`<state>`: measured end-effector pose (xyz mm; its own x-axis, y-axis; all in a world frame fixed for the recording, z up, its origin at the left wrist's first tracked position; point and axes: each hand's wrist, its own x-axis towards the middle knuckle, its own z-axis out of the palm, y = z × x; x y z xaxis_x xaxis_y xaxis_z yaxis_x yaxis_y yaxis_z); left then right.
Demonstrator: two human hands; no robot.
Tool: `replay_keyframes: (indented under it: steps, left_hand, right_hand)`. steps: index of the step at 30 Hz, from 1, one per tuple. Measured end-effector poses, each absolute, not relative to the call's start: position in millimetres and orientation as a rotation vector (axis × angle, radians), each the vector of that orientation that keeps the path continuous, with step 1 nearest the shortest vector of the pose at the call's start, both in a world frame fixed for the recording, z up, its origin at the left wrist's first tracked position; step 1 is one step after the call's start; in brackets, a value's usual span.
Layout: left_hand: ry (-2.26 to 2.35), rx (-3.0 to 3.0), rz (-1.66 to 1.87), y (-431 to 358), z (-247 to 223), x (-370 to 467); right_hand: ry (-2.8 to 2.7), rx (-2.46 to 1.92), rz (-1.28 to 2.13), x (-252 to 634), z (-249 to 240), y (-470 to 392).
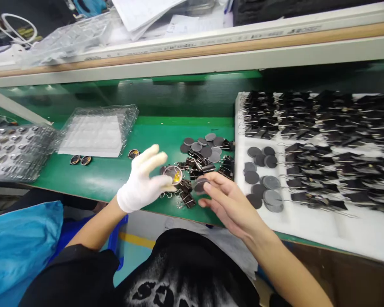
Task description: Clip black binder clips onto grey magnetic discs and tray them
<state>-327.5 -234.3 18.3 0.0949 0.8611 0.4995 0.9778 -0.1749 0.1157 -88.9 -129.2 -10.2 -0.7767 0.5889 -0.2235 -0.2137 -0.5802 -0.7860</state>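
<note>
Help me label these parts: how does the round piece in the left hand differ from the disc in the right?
The round piece has a pale, shiny rim and a yellow patch; the disc looks plain dark grey. The gloved left hand holds the round piece, the bare right hand the disc. Both look circular.

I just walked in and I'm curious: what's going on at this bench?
The white-gloved left hand holds a rimmed round piece with yellow on it; the bare right hand holds a dark disc close by. Loose discs and binder clips lie on the green bench by the hands, and a white tray on the right bears rows of black clips.
</note>
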Motion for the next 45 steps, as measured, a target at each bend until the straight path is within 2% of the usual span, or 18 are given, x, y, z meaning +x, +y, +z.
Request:
replay_keyframes:
  steps: [4,8,11,14,17,19,22,29,32,37,42,45]
  left_hand:
    - [-1.256,-2.440,-0.560,-204.3,34.5,-309.5]
    - [-0.931,-2.423,-0.622,-180.8,42.2,-296.5]
    - [-1.118,-2.411,-0.754,-172.0,41.7,-296.9]
    - [-1.586,-2.239,-0.779,-167.0,41.0,-308.5]
    - [-2.036,-2.103,-0.542,-158.0,42.7,-325.2]
    - [-2.154,-2.187,-0.277,-149.0,43.5,-333.7]
    - [-2.092,-2.358,0.038,-134.7,41.8,-337.2]
    - [-1.506,-2.633,0.325,-108.5,32.4,-328.7]
    - [-1.357,-2.696,0.259,-102.0,36.9,-336.0]
    - [-1.500,-2.548,-0.034,-98.5,50.9,-351.4]
    - [-1.728,-2.416,-0.516,-108.0,54.8,-333.8]
    - [-1.965,-2.370,-0.879,-119.5,55.8,-314.1]
  right_hand:
    - [-0.931,-0.579,2.382,-95.0,-5.5,-131.0]
    - [-0.970,-0.611,2.173,-87.5,-8.2,-129.4]
    - [-0.935,-0.698,2.062,-80.0,-11.0,-126.0]
    - [-0.912,-0.736,2.071,-71.9,-14.7,-121.1]
    - [-0.852,-0.790,2.029,-64.1,-21.0,-115.3]
    - [-0.812,-0.812,1.986,-60.7,-24.9,-112.2]
    - [-0.804,-0.819,2.001,-59.7,-27.0,-110.5]
    - [-0.718,-0.857,2.071,-62.5,-20.7,-112.6]
    - [-0.709,-0.850,2.095,-59.3,-19.6,-110.9]
    - [-0.887,-0.786,2.063,-59.3,-21.3,-112.2]
    - [-1.382,-0.755,1.773,-78.5,-14.3,-121.3]
    - [-1.399,-0.714,1.751,-93.1,-11.7,-121.1]
